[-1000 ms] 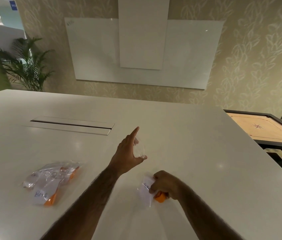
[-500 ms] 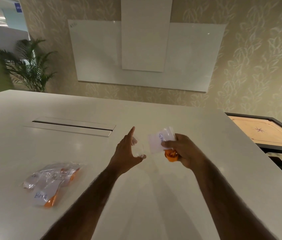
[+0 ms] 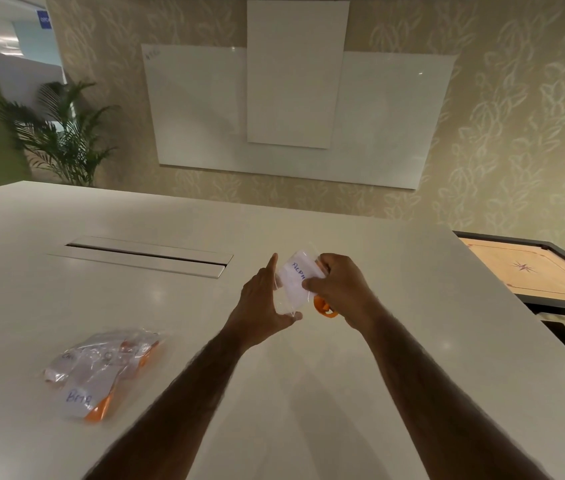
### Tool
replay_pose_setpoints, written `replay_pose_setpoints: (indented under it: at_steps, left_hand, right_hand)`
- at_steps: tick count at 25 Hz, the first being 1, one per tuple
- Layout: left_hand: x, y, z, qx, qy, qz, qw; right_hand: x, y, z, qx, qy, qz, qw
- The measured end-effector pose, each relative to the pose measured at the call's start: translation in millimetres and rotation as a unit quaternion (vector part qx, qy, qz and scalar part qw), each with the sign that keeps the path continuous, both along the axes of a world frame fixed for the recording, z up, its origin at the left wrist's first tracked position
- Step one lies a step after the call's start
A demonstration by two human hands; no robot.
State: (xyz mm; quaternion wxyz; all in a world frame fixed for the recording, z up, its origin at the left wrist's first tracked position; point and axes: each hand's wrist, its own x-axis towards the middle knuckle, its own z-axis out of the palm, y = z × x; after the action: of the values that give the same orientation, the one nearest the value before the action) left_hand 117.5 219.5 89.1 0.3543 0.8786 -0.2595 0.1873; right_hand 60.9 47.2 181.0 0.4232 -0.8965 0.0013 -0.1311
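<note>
Bagging step, pre-insert.
Left hand pinches bag stretched so its mouth gapes; right hand grips label and orange part, aligned to slide in.

White label on the small bag pinched by the right hand, centre: handwritten blue "ALPH", rest covered. Label on the bag pile at 8 o'clock: "BETA", blue pen. Blue sign at 10 o'clock and the whiteboard corner scribble at 11: unreadable.
</note>
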Motion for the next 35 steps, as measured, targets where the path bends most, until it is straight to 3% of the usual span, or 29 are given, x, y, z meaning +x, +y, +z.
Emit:
replay_pose_setpoints:
  at_steps: [4, 12, 19, 25, 31, 35]
  left_hand:
    - [-1.2, -2.5, 5.0, 0.006, 0.008, -0.011, 1.0]
    - [1.8, -12.3, 11.7, 0.007, -0.011, -0.037, 0.999]
    - [0.9, -19.0, 20.8, -0.045, 0.012, -0.044, 0.998]
    - [5.3, -19.0, 33.1, 0.008, 0.093, -0.119, 0.988]
    - [10.1, -20.0, 31.2, 0.033, 0.107, -0.14, 0.984]
    - [5.0, -13.7, 27.1, 0.004, 0.058, -0.065, 0.996]
  right_hand:
    - [6.8, 0.3, 3.2, -0.048, -0.02, -0.004, 0.999]
    - [17.7, -0.9, 3.1, -0.062, 0.035, 0.006, 0.997]
    - [22.4, 7.9, -1.5, -0.104, 0.021, -0.008, 0.994]
    - [23.1, -5.2, -1.6, 0.058, 0.075, -0.02, 0.995]
    - [24.4, -12.9, -2.6, 0.061, 0.078, -0.018, 0.995]
    - [24.9, -23.4, -3.0, 0.118, 0.059, -0.032, 0.991]
